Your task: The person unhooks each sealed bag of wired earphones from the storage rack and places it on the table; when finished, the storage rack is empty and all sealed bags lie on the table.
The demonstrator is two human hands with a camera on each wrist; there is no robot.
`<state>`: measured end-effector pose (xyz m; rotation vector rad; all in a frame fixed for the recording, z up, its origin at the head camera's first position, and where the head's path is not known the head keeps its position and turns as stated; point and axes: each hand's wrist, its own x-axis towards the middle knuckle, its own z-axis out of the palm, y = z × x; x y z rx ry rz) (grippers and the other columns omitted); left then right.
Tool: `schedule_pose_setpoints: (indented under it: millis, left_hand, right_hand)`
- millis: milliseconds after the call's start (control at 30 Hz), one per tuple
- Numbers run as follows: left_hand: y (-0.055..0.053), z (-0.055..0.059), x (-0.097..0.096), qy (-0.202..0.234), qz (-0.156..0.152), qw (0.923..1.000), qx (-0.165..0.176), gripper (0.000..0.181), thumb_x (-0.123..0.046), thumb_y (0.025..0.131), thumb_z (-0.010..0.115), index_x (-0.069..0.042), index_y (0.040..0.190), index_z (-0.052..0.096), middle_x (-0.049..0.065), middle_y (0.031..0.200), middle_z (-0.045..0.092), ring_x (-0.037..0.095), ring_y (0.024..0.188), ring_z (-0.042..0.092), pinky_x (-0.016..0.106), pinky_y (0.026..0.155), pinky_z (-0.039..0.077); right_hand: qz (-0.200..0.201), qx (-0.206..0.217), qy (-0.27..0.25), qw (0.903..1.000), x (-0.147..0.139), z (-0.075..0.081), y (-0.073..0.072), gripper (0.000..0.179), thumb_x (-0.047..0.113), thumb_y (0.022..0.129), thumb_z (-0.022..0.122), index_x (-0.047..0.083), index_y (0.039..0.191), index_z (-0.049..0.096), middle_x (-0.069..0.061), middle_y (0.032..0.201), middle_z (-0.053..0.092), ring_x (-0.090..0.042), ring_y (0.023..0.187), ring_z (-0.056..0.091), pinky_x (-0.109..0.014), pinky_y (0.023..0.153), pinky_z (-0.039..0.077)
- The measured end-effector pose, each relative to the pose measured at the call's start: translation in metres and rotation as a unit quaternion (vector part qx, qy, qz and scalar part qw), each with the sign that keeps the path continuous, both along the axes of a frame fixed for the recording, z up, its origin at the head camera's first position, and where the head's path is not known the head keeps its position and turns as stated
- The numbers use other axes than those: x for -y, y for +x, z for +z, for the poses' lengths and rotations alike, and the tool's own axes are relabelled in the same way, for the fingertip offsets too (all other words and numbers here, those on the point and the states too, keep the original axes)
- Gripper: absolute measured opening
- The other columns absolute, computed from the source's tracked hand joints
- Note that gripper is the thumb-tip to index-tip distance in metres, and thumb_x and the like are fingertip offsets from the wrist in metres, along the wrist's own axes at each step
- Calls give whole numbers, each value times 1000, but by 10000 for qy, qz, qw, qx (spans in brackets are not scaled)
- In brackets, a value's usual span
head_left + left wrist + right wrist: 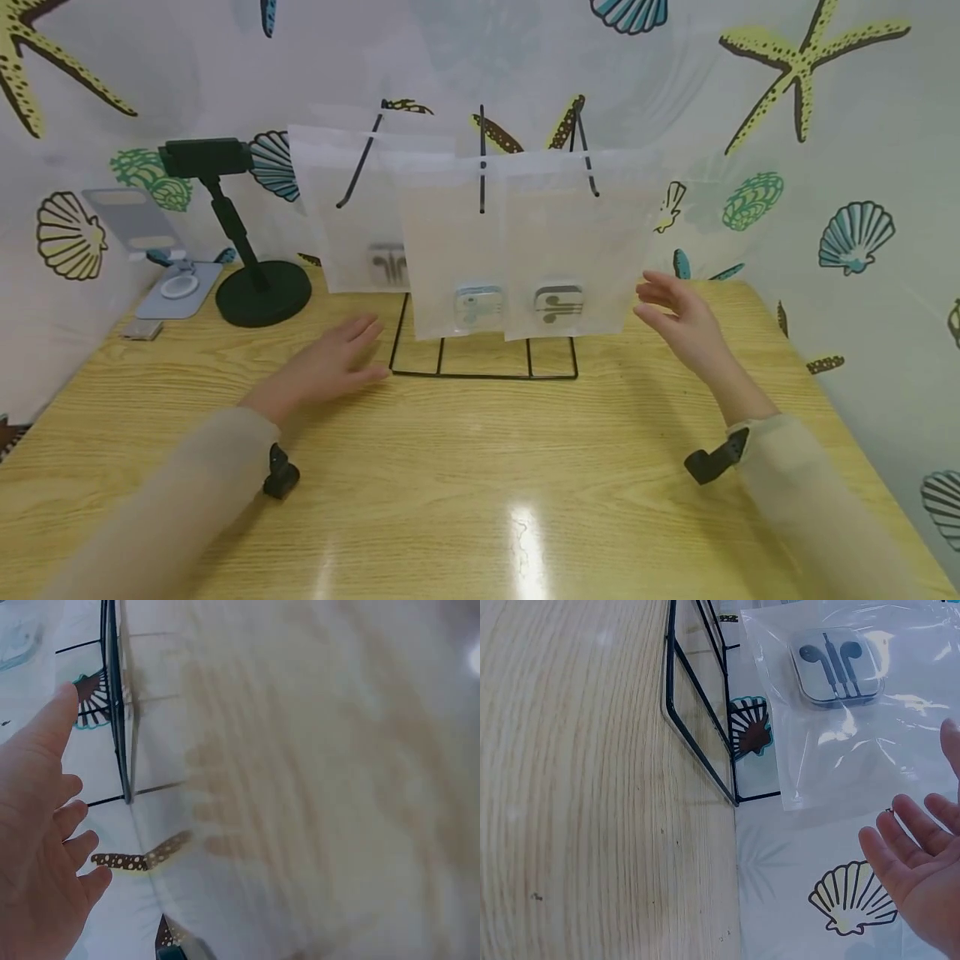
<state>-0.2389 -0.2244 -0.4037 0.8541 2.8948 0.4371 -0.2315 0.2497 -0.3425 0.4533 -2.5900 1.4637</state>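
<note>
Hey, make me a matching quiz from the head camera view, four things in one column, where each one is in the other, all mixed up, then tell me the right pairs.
Things
1. Left hand
2. Black round-based stand
3. Plastic bags
4. Right hand

Places
A. Just right of the rightmost bag
B. Hanging from the wire rack
C. By the left side of the rack's base
D. Between the blue-grey stand and the rack

Right pairs: 1-C, 2-D, 3-B, 4-A
</note>
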Motion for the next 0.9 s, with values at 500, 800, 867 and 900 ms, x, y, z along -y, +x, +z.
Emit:
schedule_pose_setpoints:
  millis: [500, 800, 867, 900]
  left_hand:
    - [1, -4, -12, -151, -211, 9992, 317, 74, -44, 94, 50, 5, 143, 24, 25, 147, 18, 40, 133, 16, 52, 106, 19]
    - [-3, -4, -15, -116, -351, 9984, 419, 63, -33, 95, 51, 5, 142, 29, 24, 145, 25, 39, 132, 21, 51, 105, 22]
    - [-4, -4, -15, -108, -375, 9983, 424, 61, -31, 96, 51, 5, 141, 30, 25, 144, 26, 39, 132, 22, 51, 105, 22]
    - [-4, -3, -15, -117, -381, 9983, 421, 60, -30, 96, 51, 6, 141, 31, 25, 144, 27, 39, 132, 23, 51, 105, 23]
  right_hand:
    - [-356, -146, -298, 9988, 11, -6, -7, 44, 22, 92, 60, -4, 126, 51, -16, 116, 55, -16, 105, 52, -35, 93, 44]
    - [-445, -100, -502, 9977, 14, -7, -9, 38, 19, 91, 61, -7, 119, 55, -17, 107, 58, -8, 88, 56, -18, 77, 49]
    - [-432, -59, -642, 9970, 16, -7, -10, 37, 17, 91, 61, -9, 118, 55, -17, 104, 58, -7, 84, 57, -18, 75, 50]
    - [-420, -38, -716, 9965, 17, -6, -10, 37, 16, 91, 60, -9, 117, 55, -17, 102, 58, -8, 83, 58, -20, 75, 50]
